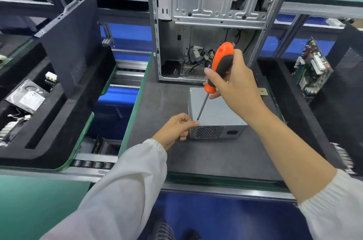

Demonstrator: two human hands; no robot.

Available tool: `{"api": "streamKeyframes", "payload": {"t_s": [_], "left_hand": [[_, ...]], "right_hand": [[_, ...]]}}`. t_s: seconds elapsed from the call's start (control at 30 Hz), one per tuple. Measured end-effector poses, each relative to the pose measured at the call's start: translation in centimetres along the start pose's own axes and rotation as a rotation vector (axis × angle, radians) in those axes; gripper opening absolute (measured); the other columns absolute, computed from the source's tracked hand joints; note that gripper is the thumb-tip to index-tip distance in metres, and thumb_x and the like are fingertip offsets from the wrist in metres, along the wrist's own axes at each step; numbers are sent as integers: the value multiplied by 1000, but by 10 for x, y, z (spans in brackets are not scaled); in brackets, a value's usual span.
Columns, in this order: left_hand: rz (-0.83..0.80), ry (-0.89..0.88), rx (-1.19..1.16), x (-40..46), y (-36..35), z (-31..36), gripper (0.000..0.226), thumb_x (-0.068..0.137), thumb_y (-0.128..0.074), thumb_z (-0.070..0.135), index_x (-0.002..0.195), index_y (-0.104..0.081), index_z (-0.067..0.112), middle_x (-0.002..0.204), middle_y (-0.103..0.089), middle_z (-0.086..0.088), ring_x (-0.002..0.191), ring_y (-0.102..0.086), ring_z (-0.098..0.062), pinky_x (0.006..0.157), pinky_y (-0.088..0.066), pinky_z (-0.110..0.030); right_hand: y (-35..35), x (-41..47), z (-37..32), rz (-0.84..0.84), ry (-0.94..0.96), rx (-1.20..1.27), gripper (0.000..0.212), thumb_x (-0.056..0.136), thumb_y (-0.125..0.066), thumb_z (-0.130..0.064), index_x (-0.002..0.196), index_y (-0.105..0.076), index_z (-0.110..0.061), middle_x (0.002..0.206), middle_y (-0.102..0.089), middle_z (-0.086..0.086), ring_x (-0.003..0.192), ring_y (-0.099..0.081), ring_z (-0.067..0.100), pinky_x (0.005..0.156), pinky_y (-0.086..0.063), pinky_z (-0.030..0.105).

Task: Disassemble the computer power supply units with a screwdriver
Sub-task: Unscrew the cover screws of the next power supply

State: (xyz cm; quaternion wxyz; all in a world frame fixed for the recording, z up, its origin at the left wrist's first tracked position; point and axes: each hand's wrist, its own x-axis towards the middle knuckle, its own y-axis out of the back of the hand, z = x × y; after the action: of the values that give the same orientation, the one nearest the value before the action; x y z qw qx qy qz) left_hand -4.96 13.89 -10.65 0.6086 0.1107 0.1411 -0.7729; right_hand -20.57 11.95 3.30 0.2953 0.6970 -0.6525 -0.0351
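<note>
While the right hand (233, 84) grips the orange-and-black handle of the screwdriver (220, 67), fingers and thumb curled round it, the thin shaft slants down and to the left, with its tip meeting the near left top corner of the power supply unit (216, 116). The unit is a grey metal box standing on the dark grey work mat (161, 106), its honeycomb vent grille and power socket facing the viewer. The left hand (176, 129) rests against the unit's left near edge, fingers curled and the fingertips pinching at that same corner right beside the screwdriver tip; whether a screw sits between them cannot be told. Both forearms wear white sleeves, the right one pushed back toward the elbow.

Just behind the unit stands an open computer case (212, 23), bare metal, with loose cables (198, 55) bunched in its lower bay. A small brass-coloured bracket (262, 91) lies on the mat to the right of the unit, partly hidden by the right hand.

On the left, a black foam tray (59, 122) holds a hard drive (27, 96) and a dark side panel (74, 43) propped upright. On the right, another black tray carries a green circuit board (312, 69) standing on edge.
</note>
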Motion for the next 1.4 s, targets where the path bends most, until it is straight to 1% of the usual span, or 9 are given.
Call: {"api": "streamKeyframes", "payload": {"t_s": [0.13, 0.23, 0.37, 0.5, 0.67, 0.87, 0.97, 1.13, 1.4], "left_hand": [[-13, 2, -111, -3, -3, -7, 28, 94, -62, 18, 78, -40, 16, 54, -30, 9, 49, -26, -9, 47, -26, -21], [-11, 17, -161, -4, -5, -7, 26, 96, -57, 14, 78, -39, 16, 51, -31, 9, 48, -26, -9, 46, -26, -21], [-2, 10, -170, -4, -7, -7, 26, 97, -54, 12, 77, -38, 16, 52, -30, 8, 48, -26, -10, 45, -27, -20], [12, 9, -187, -4, -9, -9, 24, 98, -52, 10, 78, -38, 15, 53, -30, 7, 49, -26, -10, 47, -26, -22], [3, 4, -166, -5, -9, -11, 22, 100, -49, 14, 80, -39, 14, 52, -34, 9, 50, -29, -9, 48, -29, -21], [3, 5, -170, -6, -9, -10, 20, 100, -49, 14, 82, -41, 13, 54, -34, 6, 51, -28, -10, 49, -29, -22], [8, 10, -184, -6, -10, -10, 20, 100, -49, 13, 81, -40, 14, 54, -33, 6, 51, -28, -10, 49, -28, -22], [9, 5, -176, -7, -10, -9, 21, 100, -49, 14, 82, -40, 13, 54, -35, 6, 50, -30, -9, 48, -30, -21], [2, -13, -182, -8, -11, -11, 22, 101, -49, 15, 80, -40, 13, 53, -36, 7, 51, -31, -9, 47, -32, -20]], "right_hand": [[1, -5, -2, -18, 9, -21, 36, 94, -61, -26, 108, -37, -3, 99, -60, 22, 66, -69, 15, 48, -54, 21], [0, -7, 0, -15, 9, -52, 35, 94, -61, -26, 106, -36, -5, 97, -59, 20, 61, -67, 8, 45, -50, 15], [-2, -9, 2, -16, -4, -53, 36, 94, -61, -26, 110, -37, -4, 100, -60, 20, 67, -68, 10, 47, -51, 15], [-1, -9, 1, -3, 14, -54, 33, 94, -61, -26, 103, -36, -7, 95, -58, 19, 56, -65, 3, 44, -47, 12], [-3, -11, 2, -14, 5, -67, 32, 94, -61, -26, 101, -35, -9, 91, -56, 17, 56, -65, 8, 43, -46, 12], [-2, -12, 3, -13, 18, -47, 32, 94, -62, -27, 100, -34, -11, 90, -57, 16, 56, -65, 5, 44, -46, 12], [-2, -12, 4, -14, 27, -57, 33, 93, -62, -28, 102, -36, -9, 93, -59, 18, 56, -66, 9, 45, -47, 13], [-2, -13, 4, -14, 31, -49, 33, 93, -62, -27, 104, -36, -10, 97, -59, 17, 60, -66, 6, 46, -48, 12], [-2, -13, 3, -3, 42, -53, 33, 94, -61, -28, 105, -36, -11, 97, -62, 18, 61, -66, 8, 48, -48, 13]]}}
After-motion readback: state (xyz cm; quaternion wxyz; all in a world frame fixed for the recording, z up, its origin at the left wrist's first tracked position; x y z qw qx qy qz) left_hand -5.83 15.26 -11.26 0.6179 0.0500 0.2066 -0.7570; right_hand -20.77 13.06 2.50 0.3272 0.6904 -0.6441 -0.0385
